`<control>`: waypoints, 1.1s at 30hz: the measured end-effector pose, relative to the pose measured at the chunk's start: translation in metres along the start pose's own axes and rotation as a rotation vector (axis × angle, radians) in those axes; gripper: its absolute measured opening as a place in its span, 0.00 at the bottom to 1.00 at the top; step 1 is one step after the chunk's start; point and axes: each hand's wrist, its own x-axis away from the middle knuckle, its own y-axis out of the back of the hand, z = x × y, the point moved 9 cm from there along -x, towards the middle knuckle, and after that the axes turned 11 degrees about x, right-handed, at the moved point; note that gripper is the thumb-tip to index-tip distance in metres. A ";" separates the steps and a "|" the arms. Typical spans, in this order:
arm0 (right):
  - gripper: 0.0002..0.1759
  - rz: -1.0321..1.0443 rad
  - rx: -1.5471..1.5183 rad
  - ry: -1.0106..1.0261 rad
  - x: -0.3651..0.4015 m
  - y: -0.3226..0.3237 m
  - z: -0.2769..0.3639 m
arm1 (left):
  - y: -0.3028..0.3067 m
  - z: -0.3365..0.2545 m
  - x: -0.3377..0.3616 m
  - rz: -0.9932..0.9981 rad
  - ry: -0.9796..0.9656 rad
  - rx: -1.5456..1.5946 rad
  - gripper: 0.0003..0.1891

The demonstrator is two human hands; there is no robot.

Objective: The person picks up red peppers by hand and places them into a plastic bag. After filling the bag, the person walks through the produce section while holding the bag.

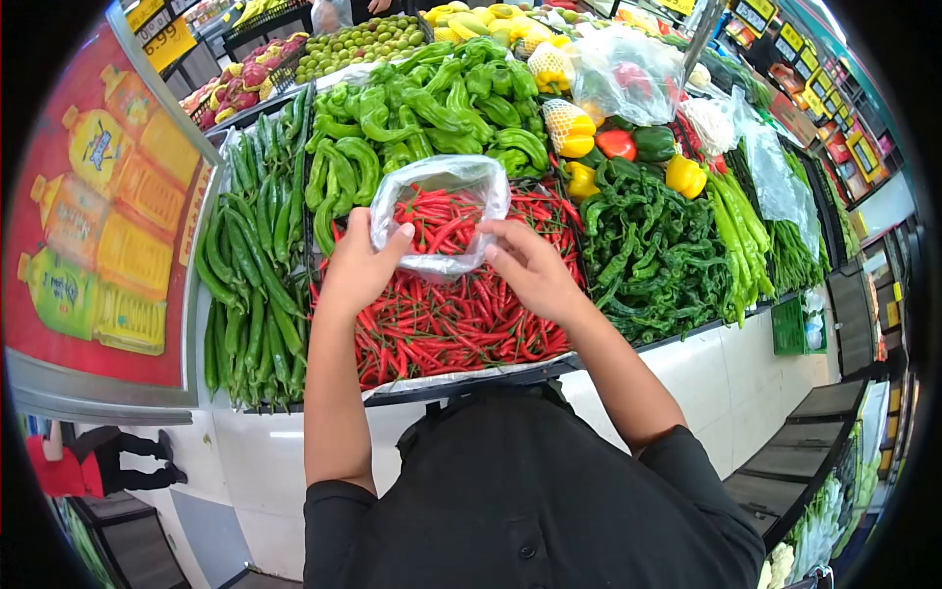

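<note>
A clear plastic bag (437, 263) with a wide, folded-back mouth is held over the heap of small red chillies (451, 319). More red chillies (442, 218) show within the ring of its mouth. On the left side, my left hand (365, 257) grips the rim, thumb on the near edge. My right hand (530, 270) pinches the opposite side of the rim between thumb and fingers. The chillies lie in a shallow display bin right in front of my body, some stems green among the red.
Long green chillies (257, 245) lie left of the bin, and pale green peppers (422, 103) behind it. Dark wrinkled peppers (653, 245) are to the right. A metal-framed poster (108, 206) stands at left. A filled plastic bag (628, 74) rests at the back. A person (103, 459) stands lower left.
</note>
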 end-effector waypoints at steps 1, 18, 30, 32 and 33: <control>0.16 -0.014 0.006 0.018 -0.008 0.003 0.003 | -0.004 0.003 -0.002 -0.002 -0.101 0.028 0.23; 0.23 0.031 -0.113 0.027 0.002 0.011 0.000 | 0.004 0.019 0.004 -0.023 -0.028 0.606 0.13; 0.15 0.007 0.445 -0.227 0.079 0.013 -0.075 | -0.016 0.077 0.088 0.015 0.209 0.674 0.10; 0.16 0.004 0.541 -0.193 0.074 0.004 -0.073 | -0.042 0.070 0.093 0.119 0.208 0.737 0.11; 0.16 -0.003 0.618 -0.151 0.072 -0.001 -0.072 | -0.053 0.068 0.094 0.162 0.222 0.730 0.11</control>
